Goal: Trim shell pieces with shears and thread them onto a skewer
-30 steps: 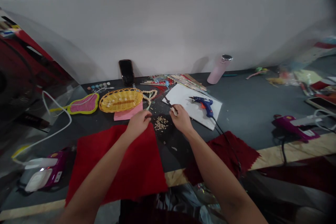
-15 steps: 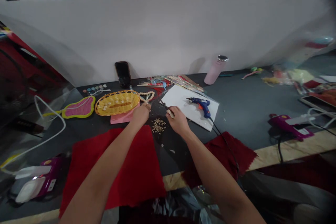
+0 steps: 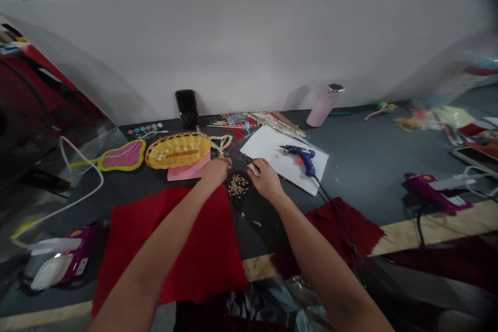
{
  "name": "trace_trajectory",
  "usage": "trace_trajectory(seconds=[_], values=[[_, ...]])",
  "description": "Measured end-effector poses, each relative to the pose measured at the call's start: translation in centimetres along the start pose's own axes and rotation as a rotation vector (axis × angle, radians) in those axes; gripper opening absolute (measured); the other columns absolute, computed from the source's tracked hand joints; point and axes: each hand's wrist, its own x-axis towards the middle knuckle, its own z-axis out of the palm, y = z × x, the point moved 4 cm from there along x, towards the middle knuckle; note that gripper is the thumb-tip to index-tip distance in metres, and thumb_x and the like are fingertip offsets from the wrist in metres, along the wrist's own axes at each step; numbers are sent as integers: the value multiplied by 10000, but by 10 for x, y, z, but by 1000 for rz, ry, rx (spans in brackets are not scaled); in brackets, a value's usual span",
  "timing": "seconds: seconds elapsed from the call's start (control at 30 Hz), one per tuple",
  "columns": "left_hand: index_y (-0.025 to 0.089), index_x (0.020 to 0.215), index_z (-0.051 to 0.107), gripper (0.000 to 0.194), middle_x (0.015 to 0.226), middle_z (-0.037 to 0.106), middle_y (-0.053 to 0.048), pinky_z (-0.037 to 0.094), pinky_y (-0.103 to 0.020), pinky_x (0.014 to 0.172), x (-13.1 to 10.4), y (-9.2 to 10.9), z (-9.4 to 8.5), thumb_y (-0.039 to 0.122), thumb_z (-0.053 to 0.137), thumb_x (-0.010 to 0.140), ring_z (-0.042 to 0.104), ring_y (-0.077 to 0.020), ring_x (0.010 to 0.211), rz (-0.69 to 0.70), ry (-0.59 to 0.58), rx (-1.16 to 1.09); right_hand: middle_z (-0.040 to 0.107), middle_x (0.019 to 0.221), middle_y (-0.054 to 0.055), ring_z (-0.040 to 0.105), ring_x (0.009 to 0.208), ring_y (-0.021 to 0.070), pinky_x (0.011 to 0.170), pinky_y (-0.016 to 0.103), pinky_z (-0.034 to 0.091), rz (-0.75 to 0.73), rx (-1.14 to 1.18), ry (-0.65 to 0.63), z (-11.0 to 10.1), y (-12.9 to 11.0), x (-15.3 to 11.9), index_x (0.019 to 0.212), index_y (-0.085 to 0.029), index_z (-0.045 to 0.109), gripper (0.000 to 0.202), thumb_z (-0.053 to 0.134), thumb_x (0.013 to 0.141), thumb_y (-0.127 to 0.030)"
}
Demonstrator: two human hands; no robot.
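My left hand (image 3: 218, 170) is closed at the near end of a pale beaded loop (image 3: 222, 140), just right of the yellow wicker basket (image 3: 179, 136). My right hand (image 3: 266, 180) is closed around a thin dark pointed tool (image 3: 246, 157), whose exact kind I cannot make out. A pale piece (image 3: 254, 169) shows by its fingers. Between and just below the hands lies a small heap of short beige pieces (image 3: 238, 185). A blue hot glue gun (image 3: 305, 155) rests on a white board (image 3: 264, 142), right of my right hand.
Behind stand a phone (image 3: 187, 109) and a pink bottle (image 3: 326, 105), with thin sticks (image 3: 276, 122) between. Red cloths (image 3: 194, 249) (image 3: 350, 225) lie at the front edge. Purple glue guns (image 3: 80, 254) (image 3: 433, 192) flank both sides. A white partition (image 3: 249, 52) closes off the back.
The whole view has shifted slightly, so things appear a little further right. Both hands stay near the beige heap with much the same grip; the left fingers have turned slightly downward.
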Motion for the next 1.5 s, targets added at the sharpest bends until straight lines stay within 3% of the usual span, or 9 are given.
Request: trace_trajectory(seconds=[0.37,0.57,0.77,0.93,1.07,1.2,1.3,1.4,1.5], values=[[223,833,659,204,917,635,-56,418,-271,745,-30,5,-9,181,466,780,569,-193,889,65,-71,4,565,929,55,532,852,183,756,288,403,-23,8,0,-1,-1,0,887,-201,534,113,499,781,-220],[211,847,657,205,916,644,-81,422,-293,775,-18,3,-4,177,462,791,576,-208,901,-5,-39,16,565,930,55,532,841,183,750,291,403,-24,7,4,-1,-3,0,889,-202,537,120,500,775,-212],[199,1055,583,318,1063,602,-90,412,-294,825,-11,3,-12,103,411,805,544,-206,1004,-54,69,4,569,929,53,532,831,180,735,286,403,-23,13,-1,0,2,1,875,-205,531,106,501,777,-232],[189,1016,565,228,1044,585,-84,404,-303,829,-43,12,-28,179,426,836,540,-207,979,-13,71,1,572,846,39,529,785,176,698,277,390,12,-25,2,0,8,1,796,-205,511,52,496,762,-242],[190,962,554,164,980,580,-85,397,-315,821,-81,2,-37,198,474,820,540,-217,955,-49,57,16,565,748,22,513,694,169,624,271,370,63,-20,11,-3,11,1,759,-211,484,51,466,763,-259],[181,874,532,109,920,582,-80,402,-303,744,-106,-28,-28,261,481,820,549,-210,878,-105,51,39,563,690,-5,500,609,146,558,262,379,201,201,47,-7,18,2,780,-208,461,91,469,762,-297],[182,870,529,185,879,592,-75,395,-294,709,-107,-47,-15,352,469,829,562,-208,851,-188,30,26,600,883,25,558,661,136,563,264,441,319,588,73,-7,18,2,816,-208,444,150,522,730,-303],[176,888,530,213,886,609,-78,383,-288,692,-98,-50,-8,361,432,849,572,-201,832,-223,5,30,562,1094,43,600,767,148,610,286,491,369,957,28,-5,12,-1,845,-214,445,227,585,702,-322],[163,838,542,163,875,618,-94,375,-294,708,-87,-43,-7,270,419,853,574,-204,834,-212,-51,47,566,1103,33,604,806,169,612,306,500,387,1111,-42,-7,7,-2,869,-223,459,277,620,688,-356]])
